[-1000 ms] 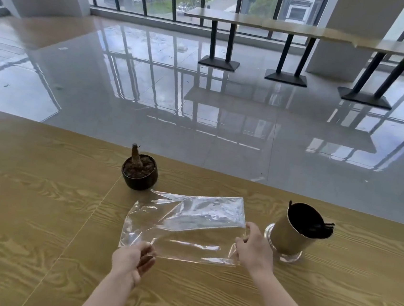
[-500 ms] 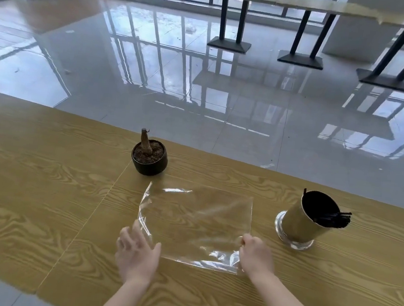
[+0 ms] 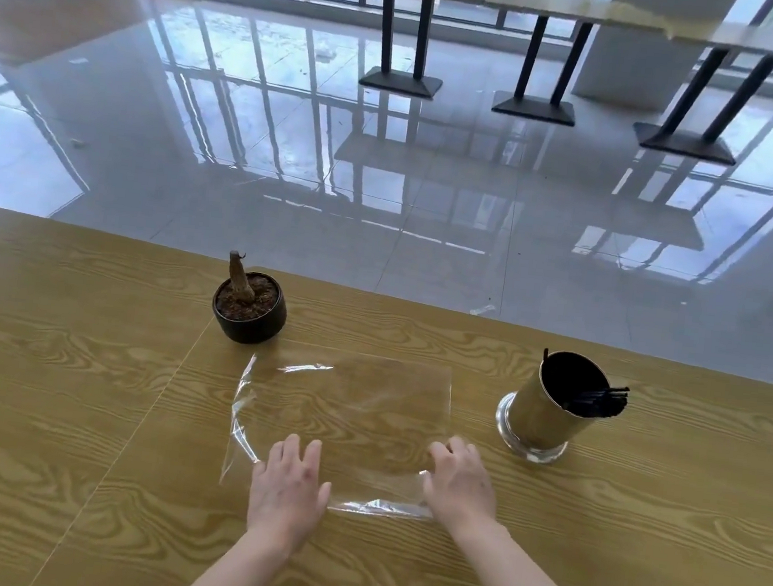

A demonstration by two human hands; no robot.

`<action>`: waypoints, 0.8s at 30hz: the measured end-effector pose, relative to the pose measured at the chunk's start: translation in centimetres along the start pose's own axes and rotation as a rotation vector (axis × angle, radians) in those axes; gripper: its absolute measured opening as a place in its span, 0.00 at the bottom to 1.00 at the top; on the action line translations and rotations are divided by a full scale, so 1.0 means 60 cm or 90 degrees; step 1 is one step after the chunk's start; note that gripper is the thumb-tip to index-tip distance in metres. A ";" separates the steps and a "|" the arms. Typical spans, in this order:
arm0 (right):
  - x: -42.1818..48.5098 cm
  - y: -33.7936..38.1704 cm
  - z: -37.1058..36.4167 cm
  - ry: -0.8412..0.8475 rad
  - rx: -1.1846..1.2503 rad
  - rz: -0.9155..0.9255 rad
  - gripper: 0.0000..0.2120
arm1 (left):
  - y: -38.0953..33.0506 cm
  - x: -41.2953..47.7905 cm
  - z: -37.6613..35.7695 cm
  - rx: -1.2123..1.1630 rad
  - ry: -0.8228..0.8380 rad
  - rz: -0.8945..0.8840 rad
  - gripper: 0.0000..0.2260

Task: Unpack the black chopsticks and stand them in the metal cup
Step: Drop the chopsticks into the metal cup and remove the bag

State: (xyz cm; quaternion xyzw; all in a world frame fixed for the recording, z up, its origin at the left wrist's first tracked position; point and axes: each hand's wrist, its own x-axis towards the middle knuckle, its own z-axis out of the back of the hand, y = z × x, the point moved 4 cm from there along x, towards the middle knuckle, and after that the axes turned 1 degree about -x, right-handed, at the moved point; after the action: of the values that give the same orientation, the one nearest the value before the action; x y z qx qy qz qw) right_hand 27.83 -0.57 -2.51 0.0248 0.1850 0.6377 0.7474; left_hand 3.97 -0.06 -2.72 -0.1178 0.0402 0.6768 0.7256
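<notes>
A metal cup point(image 3: 540, 419) stands on the wooden table point(image 3: 56, 377) at the right, with black chopsticks point(image 3: 597, 401) standing in it, their tips leaning over the right rim. An empty clear plastic bag point(image 3: 348, 413) lies flat on the table in front of me. My left hand point(image 3: 289, 485) rests palm down with fingers spread on the bag's near left corner. My right hand point(image 3: 462, 484) presses flat on the bag's near right corner, left of the cup.
A small black pot point(image 3: 249, 314) with soil and a bare stub stands just beyond the bag's far left corner. The table's far edge runs behind the pot and cup. Beyond it are a glossy floor and tall tables point(image 3: 538, 8) by the windows.
The bag, held up at its near edge a second ago, now lies flat. Both hands have let go and spread flat on it. The camera has tilted downward.
</notes>
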 end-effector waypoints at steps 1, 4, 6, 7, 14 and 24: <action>-0.005 -0.008 0.007 -0.016 0.051 -0.012 0.13 | -0.008 0.003 0.003 -0.004 -0.002 -0.011 0.28; -0.029 -0.055 0.041 -0.095 0.214 -0.088 0.15 | -0.049 0.017 0.019 -0.031 -0.012 -0.063 0.27; -0.048 -0.101 0.066 -0.161 0.297 -0.160 0.14 | -0.087 0.028 0.031 -0.075 -0.015 -0.112 0.25; -0.056 -0.125 0.078 -0.193 0.337 -0.197 0.14 | -0.109 0.034 0.038 -0.100 -0.013 -0.140 0.24; -0.049 -0.241 0.161 -0.277 0.500 -0.281 0.29 | -0.302 0.073 0.095 -0.329 -0.014 -0.282 0.30; 0.005 -0.260 0.209 -0.276 0.552 -0.170 0.33 | -0.469 0.157 0.105 -0.599 0.252 -0.209 0.53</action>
State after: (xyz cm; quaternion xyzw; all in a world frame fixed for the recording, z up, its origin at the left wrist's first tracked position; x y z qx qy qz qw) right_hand 46.45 -0.71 4.86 0.4407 0.2750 0.3810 0.7648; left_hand 32.02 8.97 4.62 -0.5607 -0.1504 0.4641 0.6691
